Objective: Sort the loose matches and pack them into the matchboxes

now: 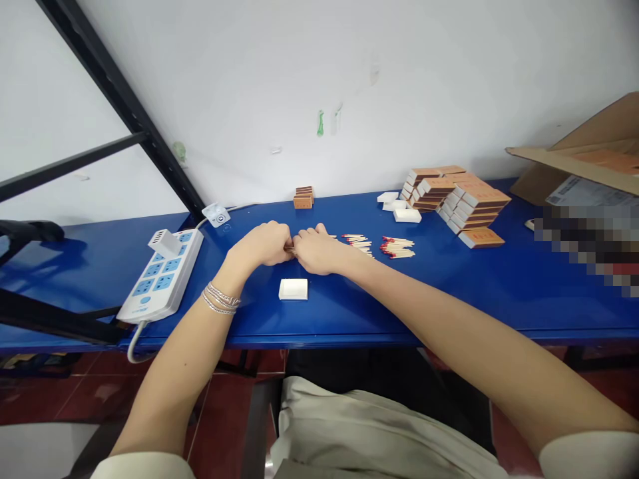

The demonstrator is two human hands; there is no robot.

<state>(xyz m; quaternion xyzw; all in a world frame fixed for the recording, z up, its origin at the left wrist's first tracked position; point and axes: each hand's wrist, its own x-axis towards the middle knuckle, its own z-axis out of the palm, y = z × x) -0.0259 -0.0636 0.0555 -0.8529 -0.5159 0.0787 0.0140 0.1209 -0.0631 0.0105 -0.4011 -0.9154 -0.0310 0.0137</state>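
My left hand (269, 243) and my right hand (317, 249) meet above the blue table, fingers curled in. Pinched between them is a thin brown piece (290, 249), which looks like a matchbox sleeve; the fingers hide most of it. Just in front of my hands lies a white matchbox tray (293, 289). Loose red-tipped matches (398, 247) form a pile to the right of my right hand. Another group of matches (357, 241) lies closer, partly covered by my right wrist. Behind my hands, brown matchbox sleeves (303, 197) stand near the wall.
Stacked matchboxes (474, 199) fill the back right, with several white trays (407, 215) beside them. An open cardboard box (584, 163) stands at the far right. On the left lie a power strip (184, 266) and a small white device (216, 214), near a black metal frame (130, 113).
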